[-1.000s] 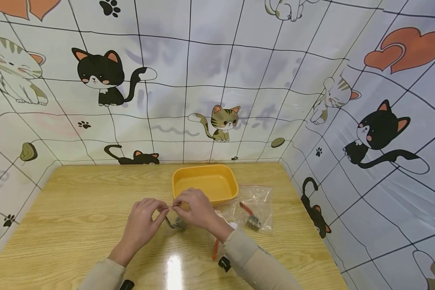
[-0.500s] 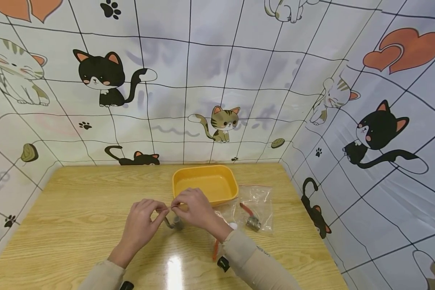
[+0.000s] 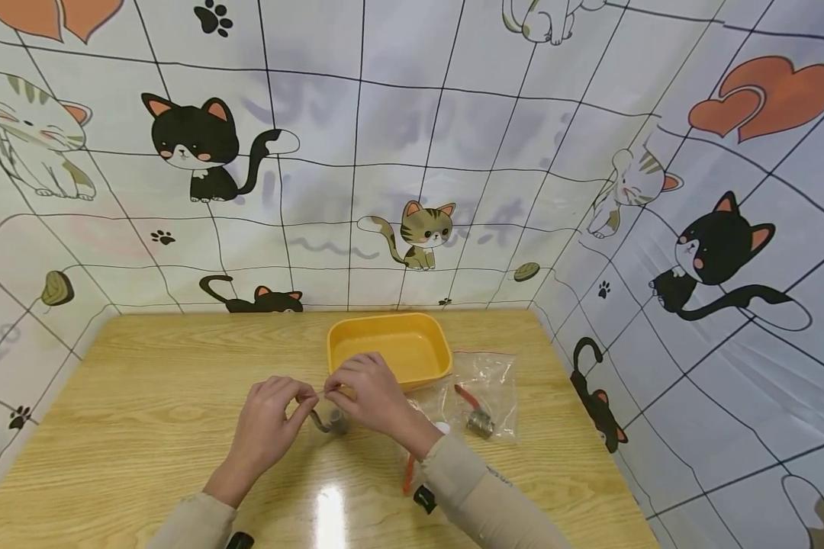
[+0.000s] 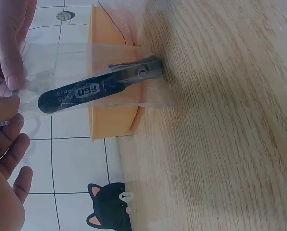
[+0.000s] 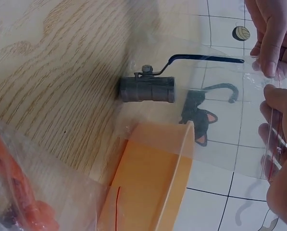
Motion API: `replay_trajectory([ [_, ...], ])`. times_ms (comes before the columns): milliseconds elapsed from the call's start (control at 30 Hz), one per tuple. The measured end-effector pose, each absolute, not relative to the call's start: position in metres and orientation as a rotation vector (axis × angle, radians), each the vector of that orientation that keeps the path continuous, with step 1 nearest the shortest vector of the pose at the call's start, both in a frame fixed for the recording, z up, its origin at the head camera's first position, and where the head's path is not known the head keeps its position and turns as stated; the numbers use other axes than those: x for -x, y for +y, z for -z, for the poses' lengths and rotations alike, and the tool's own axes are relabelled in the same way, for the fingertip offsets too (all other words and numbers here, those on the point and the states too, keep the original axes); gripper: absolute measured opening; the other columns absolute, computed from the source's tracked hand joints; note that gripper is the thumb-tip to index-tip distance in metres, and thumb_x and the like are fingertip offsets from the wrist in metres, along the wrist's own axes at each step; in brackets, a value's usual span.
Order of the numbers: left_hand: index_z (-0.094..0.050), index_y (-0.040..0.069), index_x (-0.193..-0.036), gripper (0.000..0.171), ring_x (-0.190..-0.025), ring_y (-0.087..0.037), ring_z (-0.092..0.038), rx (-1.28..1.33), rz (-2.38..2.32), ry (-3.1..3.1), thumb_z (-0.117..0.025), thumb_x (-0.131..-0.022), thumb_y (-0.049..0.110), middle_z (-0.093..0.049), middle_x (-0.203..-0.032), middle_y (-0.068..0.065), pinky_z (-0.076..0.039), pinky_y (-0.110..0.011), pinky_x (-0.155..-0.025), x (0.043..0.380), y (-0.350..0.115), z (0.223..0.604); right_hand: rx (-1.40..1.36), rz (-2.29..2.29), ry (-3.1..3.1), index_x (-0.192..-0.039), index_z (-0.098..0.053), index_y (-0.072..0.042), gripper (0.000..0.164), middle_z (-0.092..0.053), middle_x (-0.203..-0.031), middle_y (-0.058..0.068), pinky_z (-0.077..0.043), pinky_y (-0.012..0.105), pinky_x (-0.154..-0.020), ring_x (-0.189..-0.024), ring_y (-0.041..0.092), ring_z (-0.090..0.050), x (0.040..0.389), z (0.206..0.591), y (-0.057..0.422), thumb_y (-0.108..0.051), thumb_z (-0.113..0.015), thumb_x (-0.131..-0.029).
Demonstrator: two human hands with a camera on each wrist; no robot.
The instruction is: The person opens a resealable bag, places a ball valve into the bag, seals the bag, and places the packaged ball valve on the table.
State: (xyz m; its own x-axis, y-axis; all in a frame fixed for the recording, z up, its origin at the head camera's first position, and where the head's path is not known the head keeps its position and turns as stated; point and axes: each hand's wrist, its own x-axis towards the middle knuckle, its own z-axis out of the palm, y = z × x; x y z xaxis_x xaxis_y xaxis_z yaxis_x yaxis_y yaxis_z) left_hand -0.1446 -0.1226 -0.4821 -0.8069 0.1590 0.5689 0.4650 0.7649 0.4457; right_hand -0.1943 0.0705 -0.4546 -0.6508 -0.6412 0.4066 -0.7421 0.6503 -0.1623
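A clear zip bag [image 5: 220, 125] hangs upright between both hands, its red zip edge at the top. Inside it is a grey metal ball valve [image 5: 148, 89] with a dark blue lever handle [image 4: 85, 92]; the valve body sits low in the bag, close over the table. My left hand [image 3: 271, 419] pinches the bag's top edge between thumb and forefinger. Close beside it, my right hand [image 3: 367, 393] pinches the same edge, fingertips almost meeting the left ones. In the head view the hands partly cover the bag.
A yellow plastic bin [image 3: 391, 343] stands behind the hands on the wooden table [image 3: 165, 381]. To the right lies another clear bag holding a red-handled valve [image 3: 479, 421]. A further red handle [image 3: 408, 473] shows beside the right forearm. Cat-patterned sheeting [image 3: 329, 191] encloses the back and sides.
The right fingertips and the bagged valve have shifted very slightly left. Both hands keep their pinch on the bag's edge; the things on the table stay put.
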Motion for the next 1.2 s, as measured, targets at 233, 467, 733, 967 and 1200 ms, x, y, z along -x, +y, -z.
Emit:
replay_trajectory([
  [233, -0.069, 0.019, -0.085, 0.013, -0.08, -0.014, -0.062, 0.447, 0.803, -2.453, -0.081, -0.079, 0.02, -0.067, -0.078, 0.008, -0.047, -0.044, -0.079, 0.1451, -0.1234, 0.4837, -1.115, -0.492, -2.546, -0.084, -0.071, -0.03, 0.006, -0.071, -0.088, -0.019, -0.043, 0.03, -0.092, -0.093, 0.004, -0.062, 0.1954, 0.4558, 0.0701, -0.032, -0.07, -0.089],
  [467, -0.069, 0.017, -0.085, 0.013, -0.076, -0.013, -0.061, 0.432, 0.824, -2.449, -0.08, -0.08, 0.017, -0.066, -0.077, 0.007, -0.049, -0.047, -0.077, 0.1455, -0.1267, 0.4851, -1.087, -0.493, -2.58, -0.085, -0.071, -0.03, 0.007, -0.071, -0.088, -0.019, -0.045, 0.03, -0.091, -0.093, 0.004, -0.062, 0.1951, 0.4543, 0.0704, -0.031, -0.067, -0.091],
  [733, -0.069, 0.019, -0.083, 0.013, -0.081, -0.014, -0.062, 0.441, 0.823, -2.444, -0.081, -0.079, 0.016, -0.066, -0.077, 0.009, -0.046, -0.042, -0.076, 0.1457, -0.1276, 0.4846, -1.088, -0.501, -2.598, -0.093, -0.071, -0.028, 0.004, -0.07, -0.092, -0.017, -0.045, 0.029, -0.093, -0.095, 0.004, -0.062, 0.1955, 0.455, 0.0705, -0.031, -0.07, -0.09],
  [967, -0.07, 0.019, -0.083, 0.013, -0.083, -0.015, -0.063, 0.43, 0.827, -2.437, -0.082, -0.077, 0.018, -0.067, -0.076, 0.009, -0.047, -0.042, -0.077, 0.1454, -0.1281, 0.4847, -1.092, -0.526, -2.567, -0.086, -0.071, -0.027, 0.005, -0.071, -0.088, -0.017, -0.046, 0.029, -0.091, -0.09, 0.003, -0.063, 0.1951, 0.4547, 0.069, -0.032, -0.072, -0.089],
  [1200, -0.07, 0.018, -0.086, 0.015, -0.081, -0.015, -0.062, 0.424, 0.833, -2.451, -0.082, -0.078, 0.02, -0.067, -0.078, 0.008, -0.049, -0.047, -0.079, 0.1457, -0.128, 0.4852, -1.052, -0.478, -2.555, -0.085, -0.071, -0.029, 0.009, -0.071, -0.087, -0.018, -0.046, 0.028, -0.092, -0.089, 0.002, -0.063, 0.1948, 0.4558, 0.0688, -0.037, -0.07, -0.089],
])
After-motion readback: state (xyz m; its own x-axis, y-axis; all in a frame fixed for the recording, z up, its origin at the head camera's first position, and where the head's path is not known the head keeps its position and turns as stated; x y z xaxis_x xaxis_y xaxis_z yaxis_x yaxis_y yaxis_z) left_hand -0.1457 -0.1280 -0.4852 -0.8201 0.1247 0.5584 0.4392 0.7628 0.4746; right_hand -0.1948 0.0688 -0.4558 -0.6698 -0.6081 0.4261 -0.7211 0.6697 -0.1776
